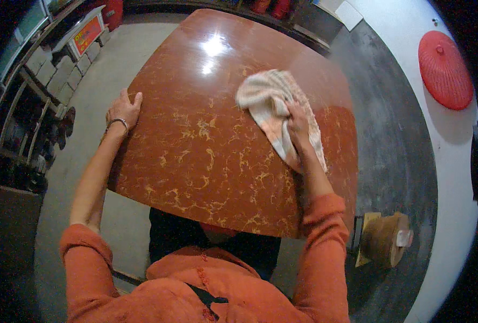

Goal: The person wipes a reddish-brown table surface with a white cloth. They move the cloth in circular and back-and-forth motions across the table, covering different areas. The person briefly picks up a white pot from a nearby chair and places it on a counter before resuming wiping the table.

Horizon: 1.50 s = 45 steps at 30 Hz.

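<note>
On the reddish-brown table [196, 156], a glossy slab with pale yellow veins like polished marble and softly rounded corners, lies one cloth [268, 99], a soft, crumpled piece of off-white fabric with faint stripes and a pinkish patch. It sits on the far right part of the tabletop, spread out beyond the fingers and trailing back along the wrist. The right hand [298, 123] presses down on the cloth with its fingers curled into the fabric, gripping a fold of it. The left hand [124, 109] rests on the table's left edge, fingers spread and bent over the rim, holding nothing but the edge itself; one thin bracelet [117, 121] circles that wrist. Both arms wear orange knitted sleeves pushed up to the elbows, and small round buttons run down the front of the same garment. Two bright spots of lamplight shine on the smooth surface near the far end. Beside the table, on the dull grey concrete floor to the right, stands one stubby round wooden stool [385, 238]. Farther right, against the pale wall, leans one red domed mesh cover [444, 70] with a small knob at its centre.
</note>
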### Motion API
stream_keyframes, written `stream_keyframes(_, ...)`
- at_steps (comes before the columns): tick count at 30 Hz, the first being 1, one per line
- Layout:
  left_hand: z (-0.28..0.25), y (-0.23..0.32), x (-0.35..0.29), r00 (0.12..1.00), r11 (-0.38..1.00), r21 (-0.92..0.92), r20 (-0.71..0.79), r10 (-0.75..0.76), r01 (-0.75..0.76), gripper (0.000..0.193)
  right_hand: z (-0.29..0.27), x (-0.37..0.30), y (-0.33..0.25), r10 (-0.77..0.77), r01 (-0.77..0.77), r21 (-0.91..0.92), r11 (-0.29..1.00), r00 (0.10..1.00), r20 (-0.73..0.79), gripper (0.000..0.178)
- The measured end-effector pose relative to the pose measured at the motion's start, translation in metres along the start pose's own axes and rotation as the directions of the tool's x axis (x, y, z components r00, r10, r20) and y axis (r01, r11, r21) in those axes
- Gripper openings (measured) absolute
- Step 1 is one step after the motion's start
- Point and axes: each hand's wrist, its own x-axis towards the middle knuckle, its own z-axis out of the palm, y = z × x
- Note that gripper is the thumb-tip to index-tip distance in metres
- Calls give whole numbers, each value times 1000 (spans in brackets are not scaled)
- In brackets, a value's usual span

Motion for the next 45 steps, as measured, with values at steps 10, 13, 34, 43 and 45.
stream_keyframes(10, -11, -5, 0, 993, 999, -4, 112, -38, 39, 63, 56, 48, -225, -386, 259, 520, 814, 910, 150, 21)
stream_keyframes(13, -7, -7, -4, 998, 999, -2, 51, -38, 38, 62, -7, 6, -233, -418, 191, 558, 808, 853, 313, 43)
stream_keyframes(34, -11, -2, -6, 995, 997, -33, 69, -71, 73, 62, 68, 37, -202, -346, 164, 513, 842, 895, 282, 37)
stream_keyframes(43, -6, 0, -7, 998, 998, -39, 53, -37, 39, 63, -15, -18, -102, -67, -43, 438, 898, 970, 232, 35)
stream_keyframes(45, -3, 2, -7, 998, 999, -23, 43, -34, 35, 63, 3, 6, -59, -5, -56, 295, 954, 979, 202, 39)
